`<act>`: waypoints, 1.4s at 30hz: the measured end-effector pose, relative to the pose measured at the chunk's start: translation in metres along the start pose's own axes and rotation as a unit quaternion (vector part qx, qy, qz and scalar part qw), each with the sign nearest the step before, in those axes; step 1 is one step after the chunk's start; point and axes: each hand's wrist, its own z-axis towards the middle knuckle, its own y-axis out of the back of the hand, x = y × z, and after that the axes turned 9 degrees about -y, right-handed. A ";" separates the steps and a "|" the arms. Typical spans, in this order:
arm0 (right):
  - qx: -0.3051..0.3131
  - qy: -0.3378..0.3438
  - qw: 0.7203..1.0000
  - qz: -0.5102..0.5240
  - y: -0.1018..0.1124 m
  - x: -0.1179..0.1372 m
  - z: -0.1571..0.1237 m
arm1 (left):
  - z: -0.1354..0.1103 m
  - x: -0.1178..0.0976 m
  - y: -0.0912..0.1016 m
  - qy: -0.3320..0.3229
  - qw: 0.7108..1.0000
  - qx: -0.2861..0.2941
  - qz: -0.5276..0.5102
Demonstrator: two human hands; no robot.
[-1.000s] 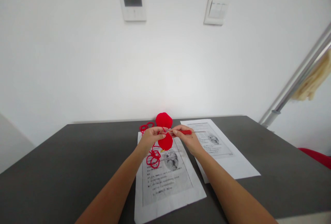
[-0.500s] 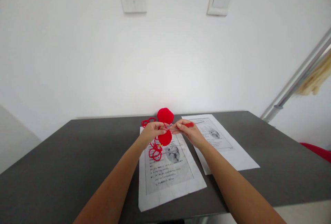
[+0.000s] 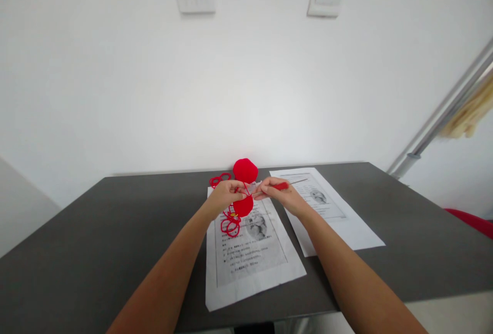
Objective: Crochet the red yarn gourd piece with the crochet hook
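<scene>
A round red crocheted piece (image 3: pixel 243 206) hangs from the fingers of my left hand (image 3: pixel 226 195), which pinches its upper edge. A strand of red yarn runs up over the left fingers. My right hand (image 3: pixel 283 195) is closed round the red grip of a crochet hook (image 3: pixel 282 186); one thin metal end sticks out to the right, and the other points left at the piece's edge. Loose loops of red yarn (image 3: pixel 230 227) lie below the left hand, with a small yellow item (image 3: pixel 233 215) among them. Behind the hands sits a red yarn ball (image 3: pixel 245 170).
Under the hands lies a printed sheet (image 3: pixel 256 282) with a picture. A second printed sheet (image 3: pixel 358 234) lies to the right on the dark table (image 3: pixel 146 221). The white wall (image 3: pixel 246 82) rises straight behind the table. Something red (image 3: pixel 472 222) shows at the right edge.
The crocheted piece has shifted slightly left, and the hook tip now meets its edge. Both hands keep their grip. The whole view has moved a little.
</scene>
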 end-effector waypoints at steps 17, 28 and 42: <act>-0.044 0.125 0.955 -0.265 -0.002 -0.003 -0.003 | 0.002 0.004 -0.003 -0.039 0.994 -0.049 0.090; -0.051 0.206 0.877 -0.432 -0.011 -0.003 -0.004 | -0.002 -0.006 -0.019 -0.092 0.968 -0.147 0.181; -0.126 0.324 0.843 -0.410 -0.015 -0.020 0.002 | -0.002 -0.007 -0.023 -0.096 0.975 -0.188 0.073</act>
